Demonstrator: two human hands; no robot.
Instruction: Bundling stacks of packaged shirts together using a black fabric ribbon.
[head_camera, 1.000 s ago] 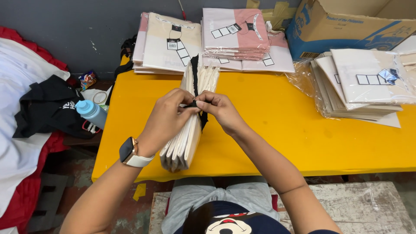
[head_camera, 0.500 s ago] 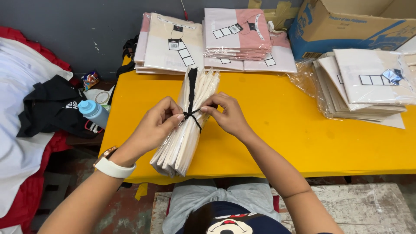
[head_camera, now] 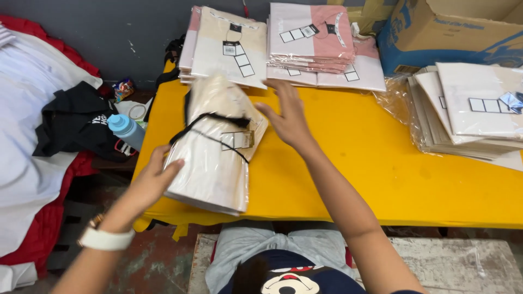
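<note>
On the near left part of the yellow table (head_camera: 348, 163) lies a bundle of packed shirts (head_camera: 215, 149). The shirts are in clear bags and a black string (head_camera: 210, 120) is tied around them. The bundle lies flat, and its near end sticks out a little past the near edge of the table.

The left hand (head_camera: 155, 179) is at the near left side of the bundle. Its fingers are flat and pressed against the edge of the stack. They are not curled around it. A white watch (head_camera: 106, 238) is on that wrist.

The right hand (head_camera: 289, 117) is just to the right of the far end of the bundle. It is open wide with the fingers spread out. It holds nothing. I cannot tell if it touches the bundle or is just above the table.

At the far side of the table are more stacks of packed shirts (head_camera: 310, 43), pink and cream. On the right is another pile of bagged shirts (head_camera: 474, 109), and a blue cardboard box (head_camera: 452, 32) sits behind it.

Left of the table stands a blue bottle (head_camera: 126, 130). Near it are black clothes (head_camera: 76, 122), white cloth (head_camera: 32, 136) and red cloth (head_camera: 38, 234).
</note>
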